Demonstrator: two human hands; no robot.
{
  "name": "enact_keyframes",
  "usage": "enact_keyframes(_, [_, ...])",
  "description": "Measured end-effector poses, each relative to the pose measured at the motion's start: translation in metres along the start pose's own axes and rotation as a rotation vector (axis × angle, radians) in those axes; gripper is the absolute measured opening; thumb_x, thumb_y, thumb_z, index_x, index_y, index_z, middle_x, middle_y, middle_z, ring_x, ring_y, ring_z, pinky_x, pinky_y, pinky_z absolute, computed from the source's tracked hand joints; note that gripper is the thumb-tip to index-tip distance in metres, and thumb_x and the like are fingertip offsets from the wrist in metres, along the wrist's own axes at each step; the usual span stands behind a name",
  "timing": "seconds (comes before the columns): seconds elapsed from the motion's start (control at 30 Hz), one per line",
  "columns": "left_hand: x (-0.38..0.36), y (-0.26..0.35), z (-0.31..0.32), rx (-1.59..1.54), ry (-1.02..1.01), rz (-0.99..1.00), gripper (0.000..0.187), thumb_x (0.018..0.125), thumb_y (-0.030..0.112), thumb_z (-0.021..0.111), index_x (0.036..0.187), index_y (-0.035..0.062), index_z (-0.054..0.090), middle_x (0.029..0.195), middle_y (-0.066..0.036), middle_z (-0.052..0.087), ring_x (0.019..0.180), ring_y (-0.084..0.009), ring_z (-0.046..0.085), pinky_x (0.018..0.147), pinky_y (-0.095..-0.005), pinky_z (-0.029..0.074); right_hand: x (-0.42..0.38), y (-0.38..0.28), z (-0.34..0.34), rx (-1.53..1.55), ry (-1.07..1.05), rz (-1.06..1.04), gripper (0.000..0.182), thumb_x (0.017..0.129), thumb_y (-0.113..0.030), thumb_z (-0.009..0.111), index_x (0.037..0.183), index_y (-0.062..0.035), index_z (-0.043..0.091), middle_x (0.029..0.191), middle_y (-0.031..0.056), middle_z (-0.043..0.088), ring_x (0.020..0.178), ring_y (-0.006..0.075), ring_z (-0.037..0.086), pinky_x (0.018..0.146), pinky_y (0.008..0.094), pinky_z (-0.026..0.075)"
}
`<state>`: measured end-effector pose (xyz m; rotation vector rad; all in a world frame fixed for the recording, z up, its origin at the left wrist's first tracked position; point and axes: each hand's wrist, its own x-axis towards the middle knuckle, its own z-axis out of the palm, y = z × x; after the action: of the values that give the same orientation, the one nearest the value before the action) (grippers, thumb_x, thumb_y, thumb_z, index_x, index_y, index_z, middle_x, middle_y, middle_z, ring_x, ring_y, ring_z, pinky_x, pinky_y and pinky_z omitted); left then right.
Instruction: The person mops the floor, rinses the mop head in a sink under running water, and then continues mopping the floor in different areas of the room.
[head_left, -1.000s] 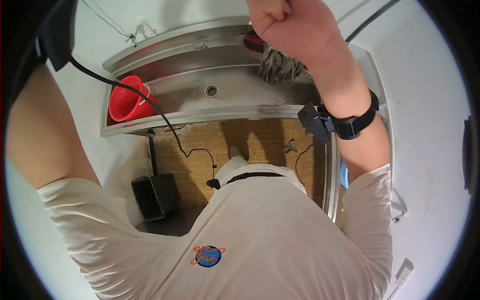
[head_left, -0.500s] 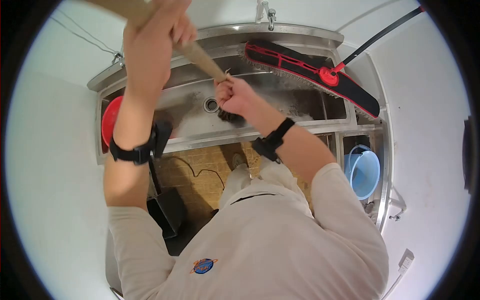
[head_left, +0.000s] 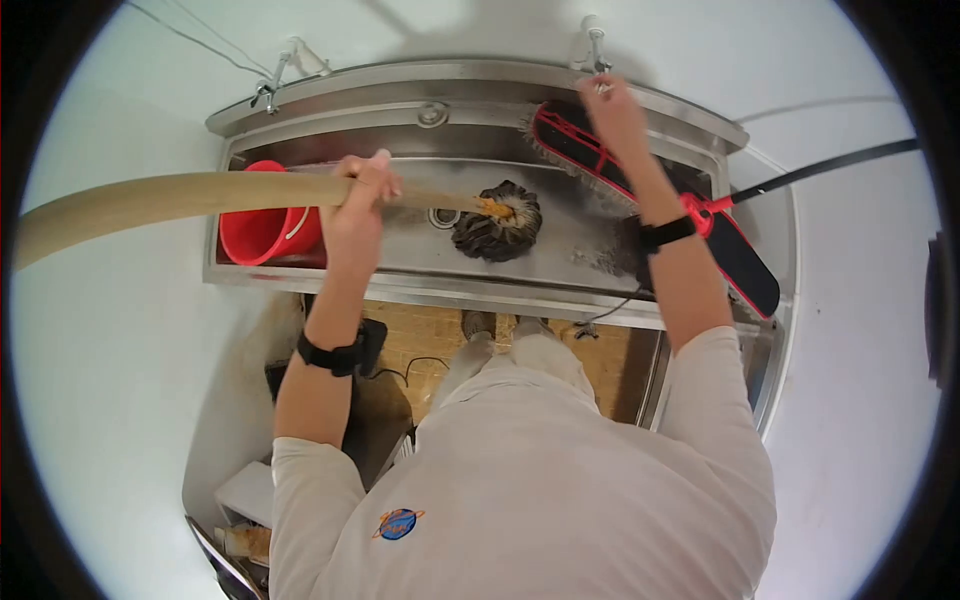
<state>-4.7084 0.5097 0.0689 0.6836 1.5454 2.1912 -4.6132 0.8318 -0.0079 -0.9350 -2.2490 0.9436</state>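
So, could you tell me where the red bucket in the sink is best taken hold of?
Probably by its white handle, coming from above. The bucket stands upright at the left end of the sink, its open mouth up, close to the sink walls, so its sides are hard to reach. The mop handle, held by the left hand, crosses above it, so come in in front of that.

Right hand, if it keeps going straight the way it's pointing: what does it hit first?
Probably the tap on the wall above the sink's back rim. The right hand reaches up toward it, fingers just below it; depth is unclear, so contact can't be judged.
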Motion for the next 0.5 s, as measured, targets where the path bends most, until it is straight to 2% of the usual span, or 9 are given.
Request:
enact_keyframes(0.03, [-0.005, -0.006, 0.0, -0.006, 0.047, -0.075, 0.022, 0.091, 0.009, 0.053, 0.071, 0.008, 0.045, 0.065, -0.002, 0.042, 0.067, -0.0152, 0.043, 0.075, -0.0343, 0.04, 0.012, -0.004, -0.017, -0.12, -0.01, 0.024, 0.056, 0.081, -0.05, 0.057, 0.112, -0.0044, 0.055, 0.093, 0.0205, 0.064, 0.088, 0.0346, 0.062, 0.078, 0.0433, 0.047])
enact_keyframes(0.07, [-0.007, -0.013, -0.002, 0.0, 0.054, -0.074, 0.022, 0.091, 0.009, 0.053, 0.071, 0.008, 0.045, 0.065, -0.002, 0.042, 0.067, -0.0152, 0.043, 0.075, -0.0343, 0.04, 0.021, 0.0, -0.021, -0.114, -0.017, 0.021, 0.056, 0.081, -0.05, 0.057, 0.112, -0.0044, 0.055, 0.093, 0.0205, 0.064, 0.088, 0.0346, 0.062, 0.078, 0.0433, 0.047])
enact_keyframes(0.13, [-0.009, -0.023, -0.006, -0.088, 0.058, -0.096, 0.02, 0.089, 0.012, 0.058, 0.072, 0.0056, 0.05, 0.069, -0.002, 0.049, 0.071, -0.0147, 0.05, 0.079, -0.0317, 0.042, 0.043, 0.009, -0.023, -0.311, 0.063, -0.045, 0.059, 0.081, -0.051, 0.056, 0.114, -0.0016, 0.052, 0.096, 0.0231, 0.063, 0.093, 0.0362, 0.061, 0.082, 0.0439, 0.047])
enact_keyframes(0.2, [-0.009, -0.03, -0.005, -0.057, 0.059, -0.116, 0.019, 0.09, 0.012, 0.057, 0.073, 0.0054, 0.051, 0.07, -0.003, 0.051, 0.073, -0.015, 0.051, 0.081, -0.0314, 0.041, 0.053, 0.021, -0.019, -0.356, 0.059, -0.087, 0.06, 0.081, -0.051, 0.055, 0.112, 0.0003, 0.053, 0.098, 0.0237, 0.062, 0.096, 0.0374, 0.06, 0.085, 0.0443, 0.046])
enact_keyframes(0.27, [-0.009, -0.037, -0.003, -0.028, 0.063, -0.133, 0.018, 0.09, 0.012, 0.056, 0.075, 0.0052, 0.051, 0.071, -0.003, 0.052, 0.074, -0.0152, 0.052, 0.083, -0.0311, 0.04, 0.052, 0.016, -0.016, -0.421, -0.169, 0.038, 0.052, 0.085, -0.046, 0.051, 0.108, 0.0007, 0.053, 0.097, 0.023, 0.063, 0.094, 0.0386, 0.06, 0.082, 0.0462, 0.047])
enact_keyframes(0.37, [-0.013, -0.042, -0.001, 0.041, 0.052, -0.193, 0.015, 0.091, 0.014, 0.055, 0.078, 0.0056, 0.053, 0.078, -0.004, 0.058, 0.076, -0.0148, 0.053, 0.084, -0.031, 0.04, 0.057, 0.035, 0.0, -0.46, -0.127, -0.06, 0.043, 0.089, -0.039, 0.047, 0.106, 0.0005, 0.054, 0.094, 0.0212, 0.064, 0.092, 0.0396, 0.06, 0.08, 0.0473, 0.048])
enact_keyframes(0.5, [-0.019, -0.044, -0.008, 0.155, 0.13, -0.293, 0.016, 0.091, 0.019, 0.056, 0.083, 0.0061, 0.056, 0.089, -0.005, 0.064, 0.084, -0.0124, 0.055, 0.079, -0.0264, 0.041, 0.062, 0.05, -0.002, -0.443, -0.111, -0.142, 0.037, 0.091, -0.034, 0.043, 0.104, -0.0013, 0.054, 0.09, 0.0197, 0.065, 0.089, 0.0406, 0.061, 0.078, 0.0475, 0.048])
